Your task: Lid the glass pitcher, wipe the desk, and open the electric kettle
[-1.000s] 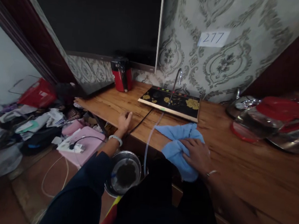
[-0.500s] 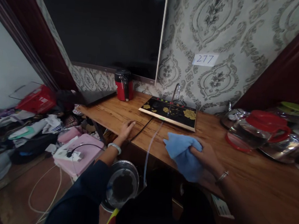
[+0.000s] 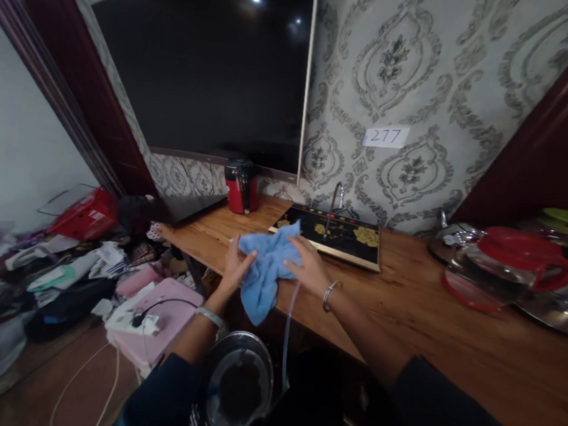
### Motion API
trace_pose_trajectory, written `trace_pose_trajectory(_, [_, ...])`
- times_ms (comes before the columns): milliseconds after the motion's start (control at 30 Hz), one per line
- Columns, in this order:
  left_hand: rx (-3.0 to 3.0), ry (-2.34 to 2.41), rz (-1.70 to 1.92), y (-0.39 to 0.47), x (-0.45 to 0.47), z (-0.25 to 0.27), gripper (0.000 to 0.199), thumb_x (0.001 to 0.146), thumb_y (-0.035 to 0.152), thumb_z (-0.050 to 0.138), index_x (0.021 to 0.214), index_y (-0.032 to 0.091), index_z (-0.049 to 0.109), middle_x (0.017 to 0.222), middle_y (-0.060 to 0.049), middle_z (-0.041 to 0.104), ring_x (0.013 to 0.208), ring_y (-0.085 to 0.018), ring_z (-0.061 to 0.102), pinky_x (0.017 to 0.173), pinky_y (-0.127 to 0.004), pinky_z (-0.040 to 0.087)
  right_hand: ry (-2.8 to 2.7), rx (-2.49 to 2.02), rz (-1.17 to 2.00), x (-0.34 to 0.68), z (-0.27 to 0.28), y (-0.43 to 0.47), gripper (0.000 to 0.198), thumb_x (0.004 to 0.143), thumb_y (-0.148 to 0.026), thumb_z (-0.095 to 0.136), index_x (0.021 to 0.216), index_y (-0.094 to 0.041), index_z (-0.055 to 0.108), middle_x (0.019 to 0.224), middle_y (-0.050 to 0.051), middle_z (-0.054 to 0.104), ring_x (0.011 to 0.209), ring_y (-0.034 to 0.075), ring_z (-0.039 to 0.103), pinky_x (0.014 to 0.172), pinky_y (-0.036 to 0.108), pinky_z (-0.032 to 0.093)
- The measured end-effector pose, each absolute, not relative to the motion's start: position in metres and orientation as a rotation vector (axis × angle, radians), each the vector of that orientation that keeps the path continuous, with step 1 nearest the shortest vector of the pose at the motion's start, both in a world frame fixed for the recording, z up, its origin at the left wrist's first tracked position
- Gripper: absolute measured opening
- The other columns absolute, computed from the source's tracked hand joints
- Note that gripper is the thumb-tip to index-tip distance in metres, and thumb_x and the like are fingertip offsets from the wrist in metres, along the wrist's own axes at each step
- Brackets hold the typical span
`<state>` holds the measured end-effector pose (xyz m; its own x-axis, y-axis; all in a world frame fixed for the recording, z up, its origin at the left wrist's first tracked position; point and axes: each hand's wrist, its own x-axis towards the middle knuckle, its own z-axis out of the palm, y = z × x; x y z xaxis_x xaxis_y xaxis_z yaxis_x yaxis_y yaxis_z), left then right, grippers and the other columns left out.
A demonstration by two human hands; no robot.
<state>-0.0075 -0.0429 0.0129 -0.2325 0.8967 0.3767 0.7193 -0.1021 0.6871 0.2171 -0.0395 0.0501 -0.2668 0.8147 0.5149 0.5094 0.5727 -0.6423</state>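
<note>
Between my two hands is a crumpled blue cloth [image 3: 267,265], held above the front edge of the wooden table [image 3: 406,305]. My left hand [image 3: 234,267], a pale bangle on its wrist, grips the cloth's left side. On the right side, my right hand [image 3: 307,267], with a metal bracelet, has its thumb and fingers on the cloth. A corner of the cloth hangs down past the table edge. Just behind it lies a black panel with gold flowers [image 3: 347,236], partly covered by the cloth, with a thin curved metal spout [image 3: 334,201] rising from it.
A red and black appliance [image 3: 241,187] stands at the back. A glass pitcher with red lid [image 3: 504,268] and metal kettles stand on the right. Below the edge hang a clear hose [image 3: 287,337] and a metal pot [image 3: 235,382]. A pink box [image 3: 168,316] and piled clothes lie left.
My right hand has carried the cloth leftward to my left hand, which was resting at the table edge. Now both hands hold it. The camera view has tilted up slightly.
</note>
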Motion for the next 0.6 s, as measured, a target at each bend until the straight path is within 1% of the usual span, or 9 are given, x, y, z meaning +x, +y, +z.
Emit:
trace_pose_trajectory(67, [1.906,1.974,1.058,-0.037,0.001,0.014,0.081,0.08,0.058,0.059,0.149,0.027,0.032,0.156,-0.008,0.036,0.146,-0.028,0.029,0.117,-0.044,0.029,-1.91,-1.05,0.468,0.225,0.029,-0.042,0.05,0.077,-0.032,0.064,0.125,-0.022,0.062,0.137,0.013,0.056,0.131,0.032,0.047,0.111,0.053,0.037])
trace_pose_trajectory(133, [2.002,1.998,0.813,-0.029,0.014,0.016,0.086,0.071,0.063,0.065,0.145,0.029,0.039,0.157,-0.009,0.034,0.147,-0.035,0.024,0.117,-0.05,0.024,-1.881,-1.033,0.493,0.239,0.013,-0.048,0.044,0.077,-0.03,0.063,0.12,-0.025,0.065,0.132,0.01,0.06,0.125,0.03,0.053,0.109,0.052,0.039])
trace_pose_trajectory(200, [2.059,1.991,0.549,-0.023,0.03,0.018,0.084,0.068,0.065,0.065,0.141,0.029,0.045,0.157,-0.011,0.034,0.145,-0.04,0.025,0.114,-0.055,0.025,-1.841,-1.043,0.522,0.255,0.001,-0.057,0.04,0.078,-0.03,0.062,0.117,-0.026,0.066,0.127,0.009,0.063,0.122,0.029,0.056,0.108,0.052,0.041])
trace_pose_trajectory(233, [2.088,1.977,0.444,-0.02,0.037,0.019,0.078,0.071,0.064,0.063,0.139,0.028,0.048,0.155,-0.011,0.037,0.143,-0.04,0.028,0.113,-0.055,0.025,-1.813,-1.061,0.537,0.264,-0.005,-0.062,0.039,0.079,-0.031,0.061,0.117,-0.027,0.067,0.126,0.009,0.064,0.121,0.028,0.056,0.107,0.053,0.041])
trace_pose_trajectory(333, [2.243,1.947,0.322,-0.018,0.052,0.018,0.052,0.085,0.051,0.05,0.127,0.021,0.059,0.141,-0.013,0.053,0.133,-0.035,0.044,0.111,-0.049,0.029,-1.723,-1.153,0.576,0.292,-0.019,-0.078,0.037,0.081,-0.036,0.06,0.116,-0.026,0.067,0.128,0.01,0.064,0.123,0.029,0.056,0.106,0.054,0.042])
trace_pose_trajectory(400, [2.362,1.94,0.351,-0.021,0.055,0.016,0.042,0.089,0.043,0.044,0.115,0.018,0.065,0.127,-0.013,0.062,0.122,-0.031,0.052,0.108,-0.044,0.033,-1.685,-1.224,0.589,0.312,-0.028,-0.088,0.036,0.081,-0.037,0.06,0.114,-0.025,0.068,0.129,0.011,0.064,0.123,0.03,0.056,0.106,0.055,0.042])
trace_pose_trajectory(500, [2.475,1.927,0.376,-0.028,0.051,0.016,0.035,0.089,0.038,0.043,0.103,0.017,0.067,0.113,-0.014,0.067,0.109,-0.029,0.058,0.103,-0.042,0.037,-1.628,-1.33,0.584,0.335,-0.042,-0.1,0.034,0.079,-0.034,0.058,0.11,-0.024,0.07,0.129,0.012,0.063,0.122,0.03,0.057,0.107,0.056,0.04])
trace_pose_trajectory(600, [2.536,1.9,0.378,-0.034,0.039,0.018,0.031,0.088,0.035,0.045,0.096,0.015,0.067,0.107,-0.015,0.068,0.106,-0.028,0.059,0.1,-0.04,0.04,-1.563,-1.408,0.603,0.351,-0.051,-0.108,0.035,0.077,-0.032,0.057,0.107,-0.021,0.071,0.128,0.013,0.063,0.122,0.029,0.056,0.108,0.054,0.039])
